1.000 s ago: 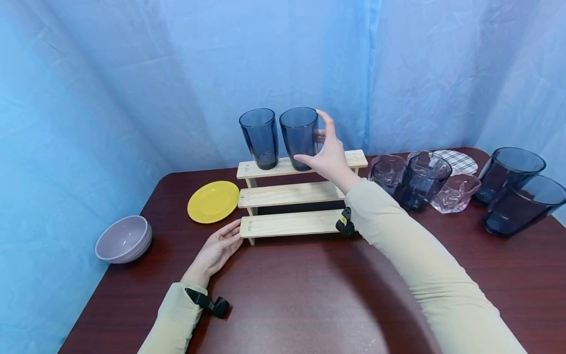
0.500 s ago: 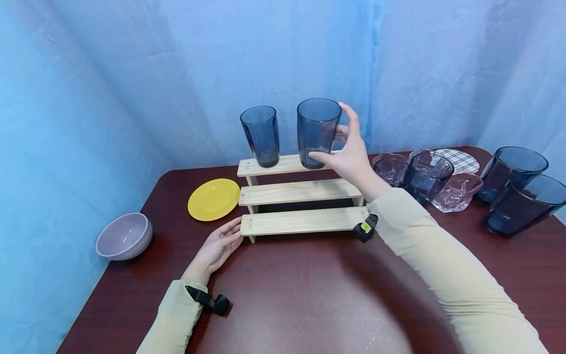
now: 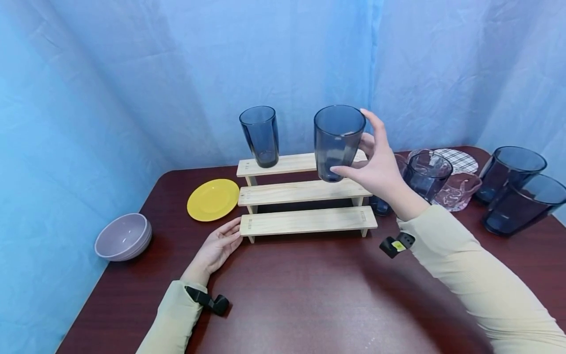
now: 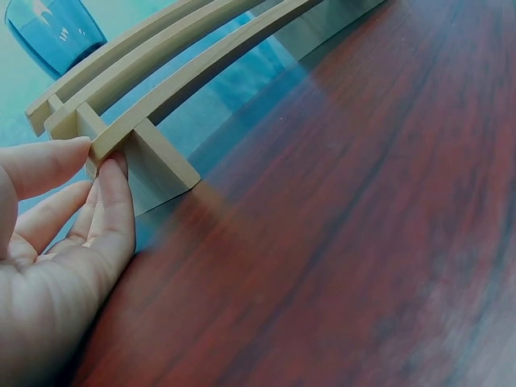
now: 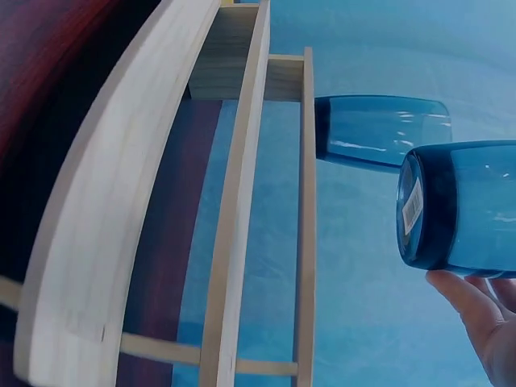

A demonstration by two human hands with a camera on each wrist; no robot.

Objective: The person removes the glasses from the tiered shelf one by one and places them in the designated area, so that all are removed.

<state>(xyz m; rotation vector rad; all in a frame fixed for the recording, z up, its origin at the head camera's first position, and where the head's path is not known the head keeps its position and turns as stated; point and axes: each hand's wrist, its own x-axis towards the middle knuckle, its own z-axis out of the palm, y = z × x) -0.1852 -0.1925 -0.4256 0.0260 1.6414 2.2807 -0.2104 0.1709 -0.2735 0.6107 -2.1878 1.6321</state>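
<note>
My right hand (image 3: 379,164) grips a blue glass tumbler (image 3: 338,142) from its right side, thumb low and fingers behind. The tumbler is upright, and in the right wrist view its base with a white sticker (image 5: 413,208) shows clear of the shelf. A three-tier wooden rack (image 3: 305,221) stands mid-table. Another blue tumbler (image 3: 260,137) stands on the left of its top step. At the rack's front left corner, my left hand (image 3: 218,249) pinches the end of the lowest board, thumb above and fingers below, as the left wrist view (image 4: 89,201) shows.
Left of the rack lie a yellow plate (image 3: 213,200) and, nearer the edge, a mauve bowl (image 3: 124,237). On the right stand several dark blue tumblers (image 3: 522,206), pinkish clear glasses (image 3: 457,191) and a checked round plate (image 3: 457,160). A blue curtain (image 3: 283,59) hangs behind the table.
My right hand has lifted the tumbler off the top step, carrying it rightward and toward me. My left hand stays on the rack's corner, and the other tumbler has not moved.
</note>
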